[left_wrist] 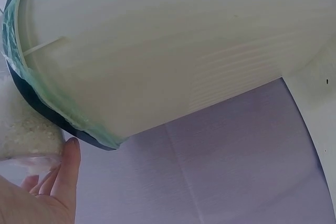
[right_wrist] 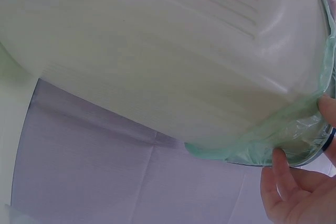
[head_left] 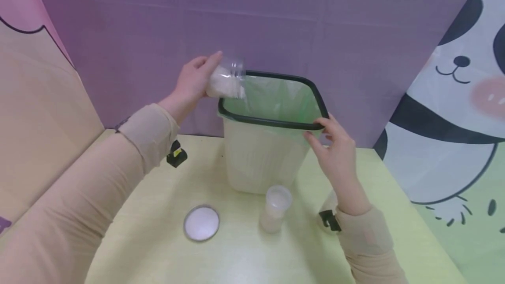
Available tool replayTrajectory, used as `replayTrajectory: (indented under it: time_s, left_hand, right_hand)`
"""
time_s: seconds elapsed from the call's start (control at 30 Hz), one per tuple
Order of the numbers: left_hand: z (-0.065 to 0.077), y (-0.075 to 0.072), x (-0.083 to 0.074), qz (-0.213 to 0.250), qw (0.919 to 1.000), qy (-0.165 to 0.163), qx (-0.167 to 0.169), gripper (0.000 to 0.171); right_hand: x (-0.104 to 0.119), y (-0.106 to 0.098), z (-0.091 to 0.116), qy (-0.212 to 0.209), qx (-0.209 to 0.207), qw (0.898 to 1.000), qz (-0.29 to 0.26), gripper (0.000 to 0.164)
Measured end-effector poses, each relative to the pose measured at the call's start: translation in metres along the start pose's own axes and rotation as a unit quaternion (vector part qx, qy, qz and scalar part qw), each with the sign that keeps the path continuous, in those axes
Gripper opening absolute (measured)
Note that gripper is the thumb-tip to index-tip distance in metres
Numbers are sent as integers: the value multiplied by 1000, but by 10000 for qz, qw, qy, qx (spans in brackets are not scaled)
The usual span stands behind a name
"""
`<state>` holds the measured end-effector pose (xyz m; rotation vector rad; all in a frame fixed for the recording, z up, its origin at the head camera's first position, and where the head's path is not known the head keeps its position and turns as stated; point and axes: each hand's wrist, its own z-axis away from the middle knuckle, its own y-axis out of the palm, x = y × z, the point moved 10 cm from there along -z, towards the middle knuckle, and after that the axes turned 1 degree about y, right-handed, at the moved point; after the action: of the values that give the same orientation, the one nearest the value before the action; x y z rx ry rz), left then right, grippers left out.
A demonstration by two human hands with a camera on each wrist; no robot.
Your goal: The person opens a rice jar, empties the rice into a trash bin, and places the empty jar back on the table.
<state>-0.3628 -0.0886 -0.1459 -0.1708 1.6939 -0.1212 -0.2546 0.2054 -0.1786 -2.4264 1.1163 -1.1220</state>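
My left hand (head_left: 193, 78) grips a clear jar (head_left: 226, 81) tipped on its side, its mouth over the left rim of a whitish trash bin (head_left: 260, 157). Whitish contents fill much of the jar; they look grainy in the left wrist view, where the jar (left_wrist: 29, 129) is cut off at the edge. A green plastic liner (head_left: 280, 95) lines the bin and folds out under its black rim (head_left: 272, 122). At the front right corner, my right hand (head_left: 335, 152) pinches the rim, thumb outside. In the right wrist view its fingers (right_wrist: 283, 171) touch the liner.
A round silvery lid (head_left: 201, 223) lies on the pale yellow table (head_left: 232, 260), in front of the bin. Right of it stands a small translucent container (head_left: 276, 207). Close behind the bin is a purple backdrop (head_left: 268, 21); a panda-print panel (head_left: 453, 113) flanks the right side.
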Motion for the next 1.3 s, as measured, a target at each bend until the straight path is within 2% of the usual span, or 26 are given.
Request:
replayTrajectory:
  time_s: [0.5, 0.8, 1.3]
  left_hand:
    - [-1, 0, -1, -422, 9991, 58, 22, 68]
    - [-1, -1, 2, -624, 9981, 22, -5, 78]
    - [0, -1, 0, -889, 9958, 195, 33, 78]
  right_hand:
    - [0, 1, 0, 50, 2, 10000, -34, 28]
    - [-2, 2, 0, 98, 40, 9999, -61, 28]
    - [-1, 2, 1, -26, -41, 10000, -51, 30]
